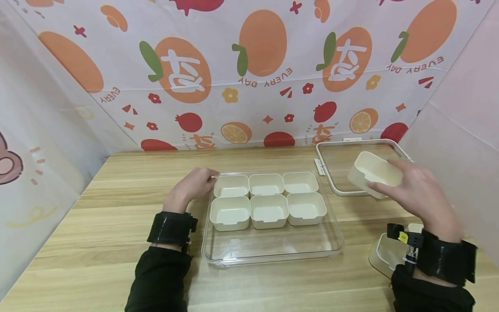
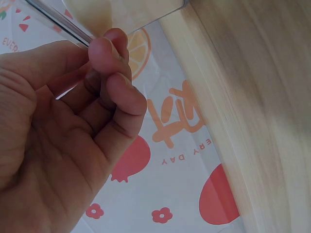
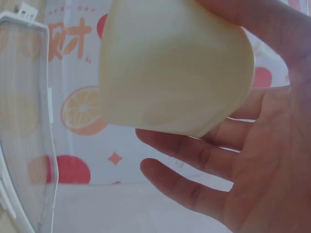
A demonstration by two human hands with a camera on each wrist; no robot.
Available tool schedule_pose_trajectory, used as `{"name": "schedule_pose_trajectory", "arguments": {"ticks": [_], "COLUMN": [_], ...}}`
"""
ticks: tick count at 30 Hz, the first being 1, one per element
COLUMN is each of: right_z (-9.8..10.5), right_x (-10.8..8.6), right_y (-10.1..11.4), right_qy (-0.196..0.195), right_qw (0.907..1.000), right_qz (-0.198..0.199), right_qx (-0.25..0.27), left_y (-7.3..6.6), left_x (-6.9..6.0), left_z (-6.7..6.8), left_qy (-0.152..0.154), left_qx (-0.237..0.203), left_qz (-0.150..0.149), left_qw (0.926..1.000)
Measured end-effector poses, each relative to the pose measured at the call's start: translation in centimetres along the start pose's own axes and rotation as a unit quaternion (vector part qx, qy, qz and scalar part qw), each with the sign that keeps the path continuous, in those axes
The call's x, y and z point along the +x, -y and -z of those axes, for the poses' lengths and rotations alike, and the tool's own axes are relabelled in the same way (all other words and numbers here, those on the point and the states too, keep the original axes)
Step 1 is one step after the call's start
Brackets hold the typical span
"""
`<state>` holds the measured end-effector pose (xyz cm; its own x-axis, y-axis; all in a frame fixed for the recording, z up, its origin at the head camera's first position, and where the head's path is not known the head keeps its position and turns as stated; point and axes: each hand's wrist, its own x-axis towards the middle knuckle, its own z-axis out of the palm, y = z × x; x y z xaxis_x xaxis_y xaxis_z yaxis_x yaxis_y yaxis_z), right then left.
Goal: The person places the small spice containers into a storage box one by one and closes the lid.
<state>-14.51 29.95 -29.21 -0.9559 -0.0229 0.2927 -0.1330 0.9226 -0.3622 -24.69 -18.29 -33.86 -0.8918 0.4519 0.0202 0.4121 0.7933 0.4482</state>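
A clear shallow tray point(image 1: 273, 249) lies on the table with several cream-coloured open containers point(image 1: 269, 212) standing in two rows towards its far side. My left hand point(image 1: 192, 188) is at the tray's far left corner; in the left wrist view its thumb and fingertips point(image 2: 108, 57) pinch the clear rim. In my right hand point(image 1: 422, 193) another cream container point(image 1: 376, 169) is gripped between thumb and fingers, raised and tilted to the right of the tray. The right wrist view shows that container's smooth outer side point(image 3: 175, 73), with two fingers extended below it.
A clear lid with a pale frame point(image 1: 333, 182) and white latches lies at the back right, partly behind the raised container. Further cream containers point(image 1: 390, 251) stand at the front right, partly hidden by my right wrist. Printed cloth point(image 1: 257, 112) hangs along the table's back edge.
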Motion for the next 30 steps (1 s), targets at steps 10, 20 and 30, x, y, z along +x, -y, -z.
{"name": "schedule_pose_trajectory", "arguments": {"ticks": [10, 20, 30], "right_z": [-0.1, -0.2, -0.7], "right_x": [0.1, -0.2, -0.3], "right_y": [2.6, 4.3, 6.4], "right_qy": [-0.017, -0.050, -0.057], "right_qw": [0.9994, 0.9954, 0.9898], "right_qz": [0.029, 0.082, 0.130], "right_qx": [0.004, 0.007, 0.008], "left_y": [0.1, 0.0, 0.0], "left_x": [0.1, 0.1, 0.0], "left_z": [0.0, 0.0, 0.0], "left_qy": [-0.002, -0.004, -0.004], "left_qx": [0.001, 0.005, -0.003], "left_qz": [0.001, -0.004, -0.005], "left_qw": [1.0000, 1.0000, 1.0000]}}
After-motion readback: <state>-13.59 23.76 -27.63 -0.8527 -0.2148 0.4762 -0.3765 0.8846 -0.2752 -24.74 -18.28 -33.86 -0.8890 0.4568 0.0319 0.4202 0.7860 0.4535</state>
